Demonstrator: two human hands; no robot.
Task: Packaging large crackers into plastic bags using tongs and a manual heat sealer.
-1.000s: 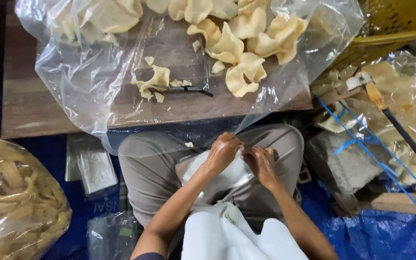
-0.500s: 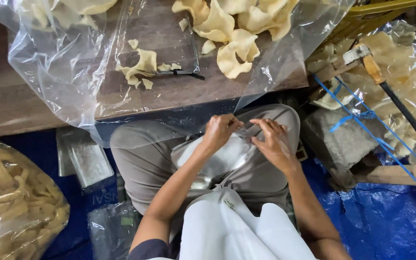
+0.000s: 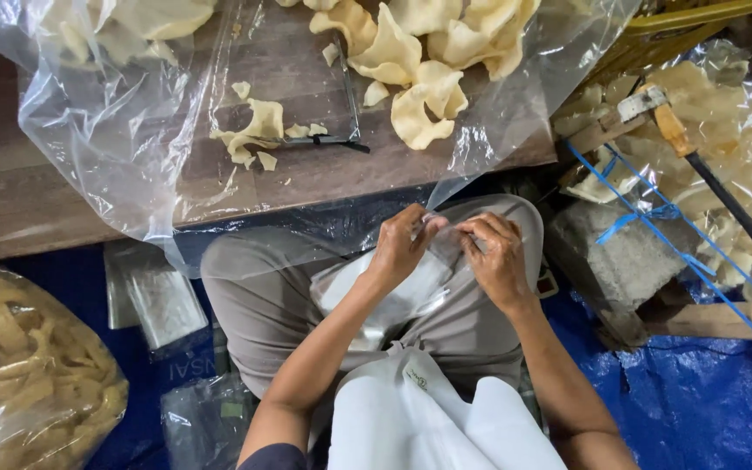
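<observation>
My left hand and my right hand both pinch the top edge of a small clear plastic bag that lies over my lap. The fingertips of the two hands are close together at the bag's mouth. Ahead of my knees, a low wooden table carries a large clear plastic sheet with pale yellow crackers heaped on it. A few broken cracker pieces lie apart from the heap.
A big bag of stick-shaped snacks stands at the left. Flat stacks of small plastic bags lie on the blue tarp. At the right are bagged crackers, a wooden frame with blue string, and a yellow crate.
Both hands have risen from my lap toward the table's edge, still on the small bag. The fingers have worked along its top edge.
</observation>
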